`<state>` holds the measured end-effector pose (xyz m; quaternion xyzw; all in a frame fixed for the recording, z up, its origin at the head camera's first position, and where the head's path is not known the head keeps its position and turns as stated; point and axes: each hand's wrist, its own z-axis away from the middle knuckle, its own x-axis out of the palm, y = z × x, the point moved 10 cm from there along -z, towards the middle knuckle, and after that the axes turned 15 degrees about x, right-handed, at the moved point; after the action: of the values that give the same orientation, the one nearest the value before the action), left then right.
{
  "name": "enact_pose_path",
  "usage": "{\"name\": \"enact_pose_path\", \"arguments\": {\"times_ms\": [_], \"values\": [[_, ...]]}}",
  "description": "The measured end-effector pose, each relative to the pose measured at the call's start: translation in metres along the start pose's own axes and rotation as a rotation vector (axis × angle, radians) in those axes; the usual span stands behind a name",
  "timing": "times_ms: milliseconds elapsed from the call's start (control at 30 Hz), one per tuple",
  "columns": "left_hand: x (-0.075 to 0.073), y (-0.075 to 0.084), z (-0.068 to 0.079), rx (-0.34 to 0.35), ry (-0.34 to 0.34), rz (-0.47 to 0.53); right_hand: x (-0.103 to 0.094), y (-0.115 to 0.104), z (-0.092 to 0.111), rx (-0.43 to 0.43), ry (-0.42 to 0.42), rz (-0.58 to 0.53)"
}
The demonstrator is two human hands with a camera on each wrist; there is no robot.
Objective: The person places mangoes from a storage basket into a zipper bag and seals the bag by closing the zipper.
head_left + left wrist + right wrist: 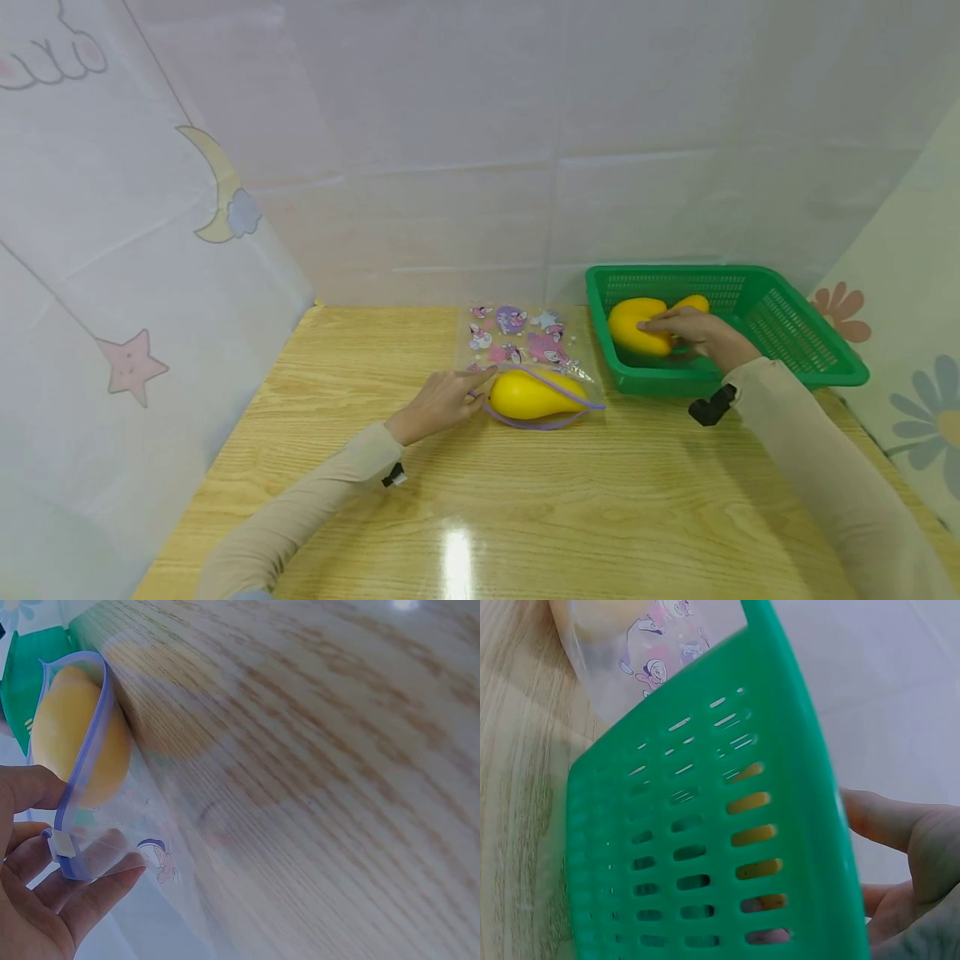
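A clear zip bag [498, 346] with cartoon prints and a purple zip edge lies on the table, its mouth parted. Inside it is a yellow pear-shaped fruit [532, 395]. My left hand [442, 402] holds the bag's left rim; in the left wrist view the thumb is at the purple edge and fingers show through the plastic near the white slider [61, 844]. Over the green basket [667, 383], my right hand [701, 332] grips a yellow mango [633, 321]. Its lower fingers are blurred, and the basket wall hides part of them in the right wrist view.
Another yellow fruit [693, 302] lies in the basket, partly behind my right hand. The wooden table [525, 508] meets a cloth-covered wall [435, 208] just behind the bag and basket. A printed cloth [142, 250] hangs at the left.
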<state>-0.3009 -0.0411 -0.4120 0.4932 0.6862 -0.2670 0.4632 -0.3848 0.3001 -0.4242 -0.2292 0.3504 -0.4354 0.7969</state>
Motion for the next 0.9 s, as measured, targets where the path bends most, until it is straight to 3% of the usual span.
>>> {"name": "enact_pose_path", "arguments": {"times_ms": [533,900], "values": [[-0.001,0.001,0.000,0.028,0.020,-0.005,-0.006,-0.005,0.007,-0.039,0.028,-0.009],[0.001,-0.002,0.002,0.004,0.003,-0.013,-0.006,-0.007,0.012,-0.073,0.023,-0.003]]}}
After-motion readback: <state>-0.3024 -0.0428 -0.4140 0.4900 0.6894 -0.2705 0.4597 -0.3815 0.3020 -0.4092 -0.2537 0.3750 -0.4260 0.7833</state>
